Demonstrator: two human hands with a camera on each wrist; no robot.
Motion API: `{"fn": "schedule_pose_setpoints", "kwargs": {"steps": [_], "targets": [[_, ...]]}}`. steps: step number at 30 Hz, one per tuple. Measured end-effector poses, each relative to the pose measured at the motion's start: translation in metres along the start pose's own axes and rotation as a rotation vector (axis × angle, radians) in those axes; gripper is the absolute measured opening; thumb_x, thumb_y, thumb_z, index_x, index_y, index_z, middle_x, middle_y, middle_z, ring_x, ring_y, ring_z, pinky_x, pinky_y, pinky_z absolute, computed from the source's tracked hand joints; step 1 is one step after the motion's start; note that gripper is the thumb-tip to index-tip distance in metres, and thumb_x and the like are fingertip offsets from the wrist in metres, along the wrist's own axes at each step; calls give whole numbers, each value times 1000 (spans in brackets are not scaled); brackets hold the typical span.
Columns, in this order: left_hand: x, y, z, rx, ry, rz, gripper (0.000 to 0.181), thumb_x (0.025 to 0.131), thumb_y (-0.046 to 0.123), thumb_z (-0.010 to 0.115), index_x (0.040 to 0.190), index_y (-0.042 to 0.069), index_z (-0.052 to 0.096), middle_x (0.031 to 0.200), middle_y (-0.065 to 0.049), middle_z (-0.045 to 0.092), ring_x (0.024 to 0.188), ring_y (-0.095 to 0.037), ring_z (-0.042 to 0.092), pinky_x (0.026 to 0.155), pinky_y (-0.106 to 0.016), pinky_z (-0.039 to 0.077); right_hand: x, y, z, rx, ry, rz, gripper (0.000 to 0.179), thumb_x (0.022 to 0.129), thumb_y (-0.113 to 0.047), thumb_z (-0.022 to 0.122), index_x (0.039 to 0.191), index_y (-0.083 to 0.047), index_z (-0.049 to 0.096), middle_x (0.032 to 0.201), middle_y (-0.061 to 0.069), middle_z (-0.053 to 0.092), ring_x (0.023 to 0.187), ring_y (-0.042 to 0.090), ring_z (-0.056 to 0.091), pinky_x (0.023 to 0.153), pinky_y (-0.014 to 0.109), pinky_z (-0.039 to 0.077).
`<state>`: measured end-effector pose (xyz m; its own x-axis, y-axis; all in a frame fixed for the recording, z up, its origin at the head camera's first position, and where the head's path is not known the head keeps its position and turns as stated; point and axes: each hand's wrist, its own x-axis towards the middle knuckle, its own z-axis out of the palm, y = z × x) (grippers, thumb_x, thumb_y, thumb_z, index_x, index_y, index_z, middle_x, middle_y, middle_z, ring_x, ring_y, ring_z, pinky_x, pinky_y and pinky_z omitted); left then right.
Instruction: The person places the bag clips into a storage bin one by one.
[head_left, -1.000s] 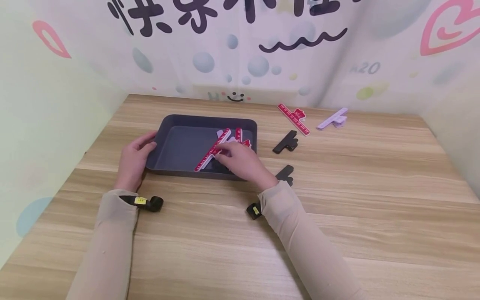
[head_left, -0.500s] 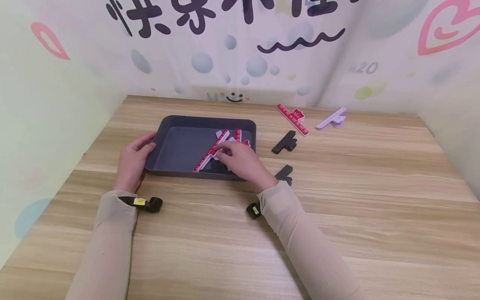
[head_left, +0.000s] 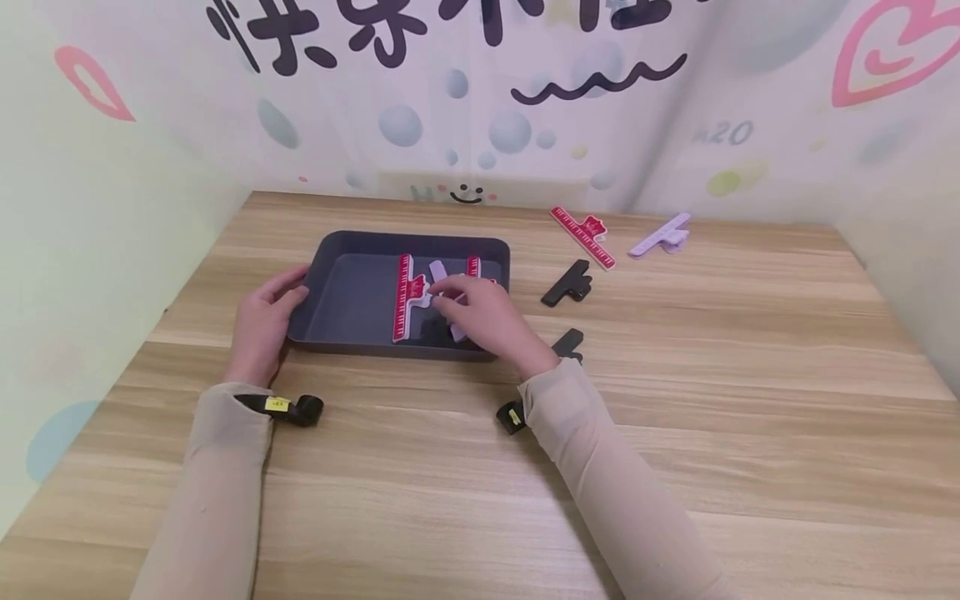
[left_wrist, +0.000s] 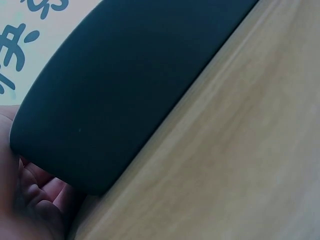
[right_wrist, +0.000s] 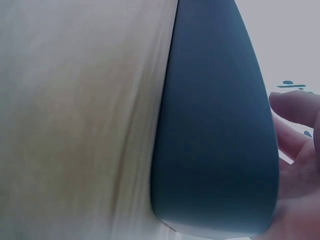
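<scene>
A dark grey tray [head_left: 348,296] rests on the wooden table. My left hand [head_left: 260,329] grips its left side; in the left wrist view the fingers [left_wrist: 42,192] bend round the tray's corner. My right hand [head_left: 491,321], reaching over the front right wall, pinches the handle of a red-and-white bulldog clip [head_left: 403,304] with a piano-key pattern. That clip stands lengthwise, front to back, near the tray's middle. A lavender clip [head_left: 437,269] and another red clip [head_left: 473,266] lie in the right part, partly covered by my hand. Something black beneath them is mostly hidden.
Right of the tray lie a red clip [head_left: 583,237], a lavender clip [head_left: 662,235] and a black clip [head_left: 567,283]. Another black clip [head_left: 568,343] is partly behind my right wrist. A printed white curtain [head_left: 465,125] hangs behind the table.
The red clip under my right hand has turned from a diagonal to nearly straight front to back, uncovering more of the lavender clip. My left hand stays on the tray.
</scene>
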<state>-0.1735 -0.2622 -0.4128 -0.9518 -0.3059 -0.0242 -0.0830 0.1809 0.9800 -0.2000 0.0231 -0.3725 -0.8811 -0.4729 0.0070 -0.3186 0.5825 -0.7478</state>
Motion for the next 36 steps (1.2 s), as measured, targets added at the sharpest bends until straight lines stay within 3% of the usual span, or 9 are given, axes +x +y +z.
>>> {"fn": "schedule_pose_setpoints", "kwargs": {"steps": [6,12,19,26,36], "targets": [[1,1,1,-2,-2,3,38,88,23,56,126,16,53,124,-3,52,110,-12,44,76,-12,39,-2,1,-5,18,-1,-6,26,89,-30,54,111,-20,61,86,-7,59,73,9,55,64,27,45],[0,0,0,4,-4,-5,38,88,25,56,126,17,53,125,-2,51,111,-12,43,77,-12,38,-2,3,-11,70,5,16,26,89,-30,52,112,-19,60,85,-1,61,73,12,55,61,29,46],[0,1,0,-7,2,-15,39,88,26,57,125,18,54,125,-1,52,110,-11,44,76,-12,39,-1,11,-24,73,61,44,27,89,-33,52,112,-21,61,95,-6,59,81,9,55,70,28,45],[0,1,1,1,7,-14,39,88,25,57,125,18,54,125,-1,52,109,-11,44,75,-12,39,-3,20,-40,128,105,101,28,88,-35,53,111,-21,60,96,0,61,84,14,57,71,31,45],[0,0,1,1,10,-12,38,88,26,57,125,18,54,123,-1,52,107,-11,45,75,-12,39,-7,39,-63,296,188,170,26,88,-31,53,112,-23,60,99,0,60,86,22,58,69,44,47]]}}
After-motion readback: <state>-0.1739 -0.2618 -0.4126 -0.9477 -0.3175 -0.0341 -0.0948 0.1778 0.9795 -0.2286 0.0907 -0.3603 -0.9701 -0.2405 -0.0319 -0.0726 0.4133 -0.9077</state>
